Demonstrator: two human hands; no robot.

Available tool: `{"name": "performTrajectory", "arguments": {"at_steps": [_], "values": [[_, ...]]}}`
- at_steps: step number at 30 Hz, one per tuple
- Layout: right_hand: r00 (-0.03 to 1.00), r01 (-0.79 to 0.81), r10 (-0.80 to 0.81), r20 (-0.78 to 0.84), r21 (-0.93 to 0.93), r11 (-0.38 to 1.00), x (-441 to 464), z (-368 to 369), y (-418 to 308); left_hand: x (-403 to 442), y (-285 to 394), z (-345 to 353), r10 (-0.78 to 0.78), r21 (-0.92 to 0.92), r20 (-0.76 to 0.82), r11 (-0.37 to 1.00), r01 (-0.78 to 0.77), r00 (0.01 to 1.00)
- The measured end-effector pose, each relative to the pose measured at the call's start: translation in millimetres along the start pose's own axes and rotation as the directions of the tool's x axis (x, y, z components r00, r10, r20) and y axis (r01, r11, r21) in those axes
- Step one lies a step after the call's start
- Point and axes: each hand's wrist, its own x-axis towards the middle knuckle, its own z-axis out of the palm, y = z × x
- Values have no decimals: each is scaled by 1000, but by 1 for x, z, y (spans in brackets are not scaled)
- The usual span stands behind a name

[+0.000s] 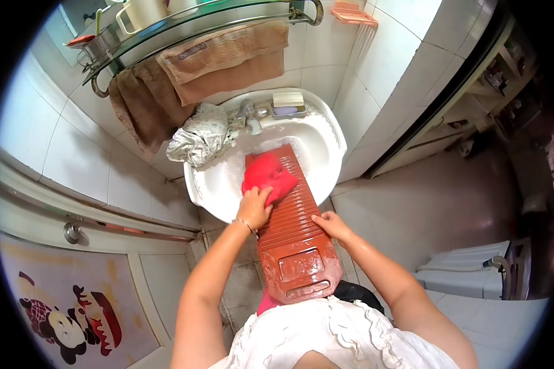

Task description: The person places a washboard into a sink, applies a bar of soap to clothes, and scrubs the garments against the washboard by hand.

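Note:
A reddish-brown ridged washboard (298, 221) leans from the white sink (329, 144) to the front of my body. Bunched red cloth (268, 175) lies on its upper part, over the basin. The fingers of my left hand (253, 209) are closed on the lower edge of this cloth. My right hand (332, 226) grips the right edge of the washboard, its thumb on the ridged face and its other fingers partly hidden. Water and suds show in the basin behind the board.
Crumpled patterned cloth (200, 134) rests on the sink's left rim, beside the faucet (251, 117). A soap dish (288, 111) sits to the right of it. Brown towels (228, 58) hang below a glass shelf (184, 23). At the lower right stands a white appliance (468, 267).

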Motion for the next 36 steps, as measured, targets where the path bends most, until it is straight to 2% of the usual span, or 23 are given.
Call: {"name": "performTrajectory", "arguments": {"at_steps": [1, 2, 3, 4, 8, 10, 13, 14, 16, 17, 18, 19, 20, 22, 23, 24, 25, 29, 30, 32, 33, 34, 36], "values": [[997, 63, -68, -41, -116, 991, -3, -5, -10, -9, 9, -2, 33, 35, -29, 999, -32, 999], [997, 62, -67, -36, -117, 991, -1, -7, -17, -16, 18, -6, 65, 70, -52, 996, -61, 997], [945, 255, -304, -124, -306, 917, 2, -9, -22, -21, 30, -9, 104, 68, -114, 993, -96, 988], [830, 402, -534, -158, -494, 771, 4, -9, -30, -23, 43, -13, 159, 56, -185, 987, -151, 970], [791, 540, -610, -44, -419, 730, 28, 8, -78, -42, 82, -19, 386, 19, -18, 922, -386, 922], [884, 440, -465, -47, -253, 861, 47, 23, -100, -50, 86, -14, 381, -30, 26, 925, -380, 924], [933, 360, -353, 71, -173, 917, 55, 50, -124, -59, 91, -20, 389, -70, 36, 920, -386, 920], [893, 439, -446, 63, -340, 831, 69, 68, -114, -60, 92, -19, 381, -65, 38, 923, -378, 924], [884, 415, -467, 24, -500, 760, 76, 83, -107, -61, 96, -22, 320, -174, 55, 936, -306, 946], [885, 417, -466, 30, -499, 760, 83, 82, -105, -58, 94, -24, 244, -189, 54, 955, -230, 968], [923, 349, -384, -31, -354, 868, 93, 74, -102, -57, 89, -22, 239, -190, 55, 956, -225, 970], [954, 269, -288, -77, -195, 943, 101, 68, -96, -56, 82, -17, -41, -340, -60, 940, 18, 997], [973, 198, -178, -147, 136, 971, 106, 65, -89, -55, 74, -12, -331, -503, -126, 834, 227, 935], [997, 80, -73, -34, 502, 861, 108, 41, -86, -49, 49, -21, -464, -305, -10, 845, 440, 886], [997, 78, -72, -30, 493, 866, 105, 30, -86, -52, 29, -9, -439, -116, 1, 892, 436, 899], [996, 9, -63, 68, 601, 799, 87, 16, -100, -51, 14, -1, -459, -98, 89, 879, 466, 884], [984, -69, -64, 165, 694, 717, 75, 6, -110, -53, -1, 11, -452, -127, 54, 881, 455, 890], [985, -91, -49, 165, 742, 665, 64, -12, -102, -37, -33, 20, -511, -245, 75, 823, 513, 856], [988, -89, -42, 146, 782, 616, 66, -15, -96, -28, -28, 5, -553, -237, 20, 807, 541, 833], [992, -87, -30, 126, 819, 567, 64, -22, -86, -15, -52, -7, -572, -380, -35, 766, 519, 819], [990, -74, -61, 126, 841, 535, 59, -28, -84, -8, -55, -16, -582, -380, -163, 782, 494, 797], [988, -62, -94, 126, 864, 500, 53, -31, -83, 1, -56, -28, -601, -421, -197, 766, 487, 774], [986, -67, -97, 134, 859, 508, 39, -33, -80, 19, -49, -46, -426, -349, -397, 889, 295, 813]]}}
